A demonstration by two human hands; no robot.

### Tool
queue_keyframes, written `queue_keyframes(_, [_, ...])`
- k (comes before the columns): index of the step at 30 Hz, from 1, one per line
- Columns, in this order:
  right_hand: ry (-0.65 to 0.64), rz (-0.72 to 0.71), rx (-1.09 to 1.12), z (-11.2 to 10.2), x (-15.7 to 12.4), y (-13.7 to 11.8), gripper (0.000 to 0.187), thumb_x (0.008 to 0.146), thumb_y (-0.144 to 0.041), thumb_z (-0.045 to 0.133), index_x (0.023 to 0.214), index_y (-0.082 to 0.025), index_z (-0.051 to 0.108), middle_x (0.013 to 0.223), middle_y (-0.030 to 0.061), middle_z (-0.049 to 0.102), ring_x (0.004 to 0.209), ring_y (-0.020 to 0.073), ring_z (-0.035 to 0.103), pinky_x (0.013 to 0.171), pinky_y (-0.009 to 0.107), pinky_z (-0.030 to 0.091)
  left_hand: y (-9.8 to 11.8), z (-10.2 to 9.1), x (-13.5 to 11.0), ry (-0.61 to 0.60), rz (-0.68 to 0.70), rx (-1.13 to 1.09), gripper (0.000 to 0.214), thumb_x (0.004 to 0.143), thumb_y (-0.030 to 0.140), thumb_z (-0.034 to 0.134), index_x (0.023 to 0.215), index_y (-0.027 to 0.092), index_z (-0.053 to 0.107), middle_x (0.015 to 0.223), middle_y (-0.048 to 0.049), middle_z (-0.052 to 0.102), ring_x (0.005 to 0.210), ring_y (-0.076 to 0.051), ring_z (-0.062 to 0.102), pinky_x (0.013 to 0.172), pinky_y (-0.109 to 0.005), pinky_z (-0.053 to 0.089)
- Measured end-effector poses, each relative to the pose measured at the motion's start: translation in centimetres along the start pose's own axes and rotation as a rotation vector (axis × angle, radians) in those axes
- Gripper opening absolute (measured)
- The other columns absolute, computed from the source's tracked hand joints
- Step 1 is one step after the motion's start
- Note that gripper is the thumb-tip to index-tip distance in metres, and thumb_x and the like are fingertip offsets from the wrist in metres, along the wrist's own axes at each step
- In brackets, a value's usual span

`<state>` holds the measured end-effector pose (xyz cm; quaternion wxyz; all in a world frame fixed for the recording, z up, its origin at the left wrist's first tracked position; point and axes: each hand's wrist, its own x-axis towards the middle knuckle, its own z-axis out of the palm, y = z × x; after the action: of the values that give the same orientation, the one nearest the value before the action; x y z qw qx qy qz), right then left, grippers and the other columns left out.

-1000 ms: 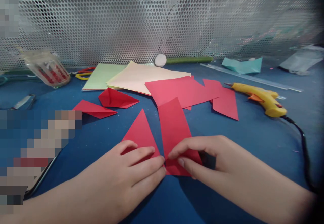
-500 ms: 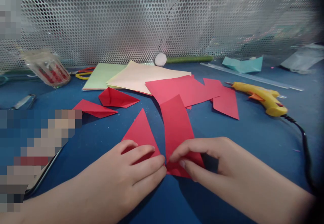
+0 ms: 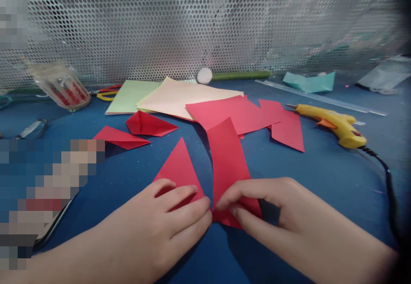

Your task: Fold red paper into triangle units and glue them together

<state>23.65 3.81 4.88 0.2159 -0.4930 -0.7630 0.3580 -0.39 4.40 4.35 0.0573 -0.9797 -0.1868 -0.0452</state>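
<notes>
My left hand [image 3: 176, 220] lies with its fingers flat over the lower part of a red paper triangle [image 3: 182, 164], pressing it to the table; its thumb is hidden. Between thumb and forefinger, my right hand [image 3: 257, 207] pinches the lower part of a red paper flap [image 3: 227, 155], which curves up off the table. Triangle and flap meet near my left fingertips; whether they are one sheet I cannot tell. Beyond the left hand lie two folded red paper pieces, one boat-like [image 3: 150, 124] and one flatter [image 3: 123, 138].
Behind are red sheets [image 3: 231, 108], a cream sheet [image 3: 183, 98] and a green sheet [image 3: 131, 96]. A yellow glue gun [image 3: 330, 121] with its black cord [image 3: 388, 181] lies right. A jar [image 3: 64, 87] tilts at left, near scissors [image 3: 107, 96]. Perforated metal [image 3: 205, 23] stands behind.
The red flap in my right hand has shifted slightly right and bends more, its lower edge lifting and curling. My left hand stays on the triangle.
</notes>
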Motion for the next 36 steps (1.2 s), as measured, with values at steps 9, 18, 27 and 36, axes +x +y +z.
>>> queue_keyframes(9, [0.061,-0.079,0.004,0.0,0.1,0.7,0.031,0.082,-0.01,0.054,0.08,-0.031,0.076,0.079,-0.0096,0.08,0.07,0.0117,0.076,0.059,0.015,0.058,0.2,-0.5,0.7,0.061,0.032,0.069,0.059,0.109,0.006,0.013,0.123,0.015,0.07,0.127,-0.0005,0.072,0.106,-0.021,0.073,0.086,-0.035,0.051])
queue_keyframes(18, [0.096,-0.169,-0.003,0.2,-0.1,1.3,0.038,0.079,-0.002,0.053,0.084,-0.032,0.077,0.08,-0.0128,0.079,0.067,0.008,0.076,0.06,0.009,0.056,0.2,-0.5,0.6,0.035,0.043,0.051,0.058,0.108,0.006,0.015,0.125,0.017,0.07,0.129,-0.0004,0.071,0.107,-0.022,0.073,0.086,-0.037,0.054])
queue_keyframes(27, [0.229,-0.175,0.058,0.6,0.5,0.8,0.028,0.084,-0.014,0.058,0.087,-0.035,0.076,0.086,-0.0145,0.08,0.076,0.0054,0.077,0.066,0.004,0.055,-0.2,0.4,0.1,0.172,-0.157,-0.359,0.036,0.101,0.006,0.039,0.113,0.021,0.07,0.122,-0.0005,0.076,0.107,-0.017,0.071,0.097,-0.025,0.051])
queue_keyframes(36, [0.327,-0.311,0.11,0.7,0.5,0.1,0.026,0.082,-0.009,0.068,0.09,-0.032,0.075,0.082,-0.0166,0.079,0.069,0.0003,0.074,0.073,-0.002,0.051,0.0,0.6,0.8,0.394,-0.904,-1.37,0.009,0.084,0.028,0.076,0.093,0.029,0.074,0.088,0.0059,0.077,0.082,-0.012,0.073,0.073,-0.014,0.055])
